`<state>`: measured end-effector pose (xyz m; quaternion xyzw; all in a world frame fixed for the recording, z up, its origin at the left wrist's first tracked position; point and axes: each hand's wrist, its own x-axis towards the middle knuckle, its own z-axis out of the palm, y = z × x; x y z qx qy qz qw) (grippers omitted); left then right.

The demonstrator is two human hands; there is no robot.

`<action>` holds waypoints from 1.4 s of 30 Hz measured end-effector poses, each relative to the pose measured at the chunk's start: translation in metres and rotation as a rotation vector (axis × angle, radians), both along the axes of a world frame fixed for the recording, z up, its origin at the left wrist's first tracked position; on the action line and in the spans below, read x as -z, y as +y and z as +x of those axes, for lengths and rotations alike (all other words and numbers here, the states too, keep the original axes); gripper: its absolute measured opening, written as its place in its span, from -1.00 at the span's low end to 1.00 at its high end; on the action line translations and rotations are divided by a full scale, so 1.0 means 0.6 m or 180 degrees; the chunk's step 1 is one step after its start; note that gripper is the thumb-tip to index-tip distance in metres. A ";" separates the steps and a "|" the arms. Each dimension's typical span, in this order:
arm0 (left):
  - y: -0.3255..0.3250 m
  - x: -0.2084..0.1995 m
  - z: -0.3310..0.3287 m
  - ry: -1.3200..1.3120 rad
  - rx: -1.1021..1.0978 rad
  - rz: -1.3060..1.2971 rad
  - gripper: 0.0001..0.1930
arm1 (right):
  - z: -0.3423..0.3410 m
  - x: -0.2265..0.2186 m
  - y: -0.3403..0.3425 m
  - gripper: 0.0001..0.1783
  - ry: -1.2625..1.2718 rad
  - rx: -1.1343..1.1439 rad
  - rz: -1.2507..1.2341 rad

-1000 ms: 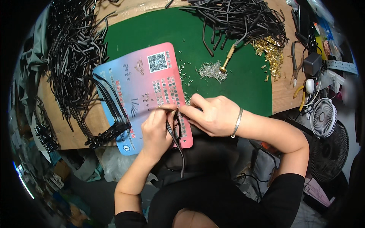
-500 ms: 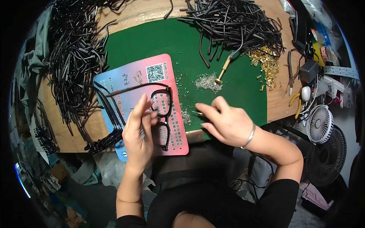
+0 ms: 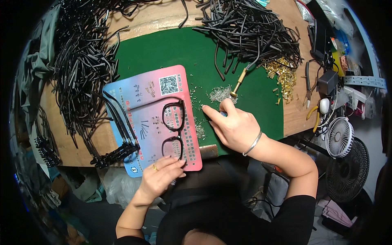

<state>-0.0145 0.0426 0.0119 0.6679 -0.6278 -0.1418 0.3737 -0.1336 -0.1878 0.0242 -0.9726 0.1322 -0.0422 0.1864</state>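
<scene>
A black eyeglass frame (image 3: 180, 118) lies on a blue-and-pink printed mat (image 3: 153, 116), one temple stretching left from its far end. At the frame's near end, my left hand (image 3: 161, 177) has its fingers bent together over the rim. My right hand (image 3: 237, 128) hovers over the green work surface with its index finger reaching to scattered tiny silver screws (image 3: 199, 130). Its other fingers curl closed, and what they hold is hidden. Just beyond lies a screwdriver with a brass-coloured shaft (image 3: 240, 81), its tip by a larger heap of small silver parts (image 3: 218, 94).
Dark temples pile up at the left (image 3: 83, 77) and at the far right (image 3: 253, 34). Small gold pieces (image 3: 281, 79) lie beside that right pile. Pliers (image 3: 313, 116), a white fan (image 3: 339, 136) and a black fan (image 3: 349, 169) stand at the right edge.
My left hand has moved down from beside the frame to its near end. My right hand has shifted slightly up and left, toward the small screws.
</scene>
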 end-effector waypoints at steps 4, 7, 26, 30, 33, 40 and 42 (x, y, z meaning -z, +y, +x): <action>0.006 0.022 0.000 -0.0226 0.0012 -0.0290 -0.84 | 0.001 -0.004 0.002 -0.57 0.0058 -0.0092 -0.0151; -0.002 0.026 -0.010 -0.0060 -0.0149 -0.0378 -0.83 | -0.004 -0.002 0.001 -0.55 -0.0011 -0.0228 -0.0232; -0.041 0.024 -0.017 -0.0096 -0.0681 -0.0170 -0.80 | -0.048 -0.022 0.019 -0.60 0.0129 -0.0660 0.1444; -0.043 0.023 -0.015 -0.0120 -0.0701 -0.0085 -0.80 | -0.054 0.005 0.049 -0.63 -0.0004 -0.0818 0.1507; -0.050 0.008 -0.014 0.0069 -0.0770 0.0144 -0.80 | -0.047 0.005 0.049 -0.64 0.0060 -0.0861 0.1512; -0.041 0.021 -0.011 0.0005 -0.0636 0.0060 -0.78 | -0.039 0.004 0.055 -0.56 0.0137 -0.0925 0.1347; -0.040 0.022 -0.009 -0.0051 -0.0609 0.0059 -0.78 | -0.036 0.003 0.056 -0.56 0.0166 -0.0965 0.1285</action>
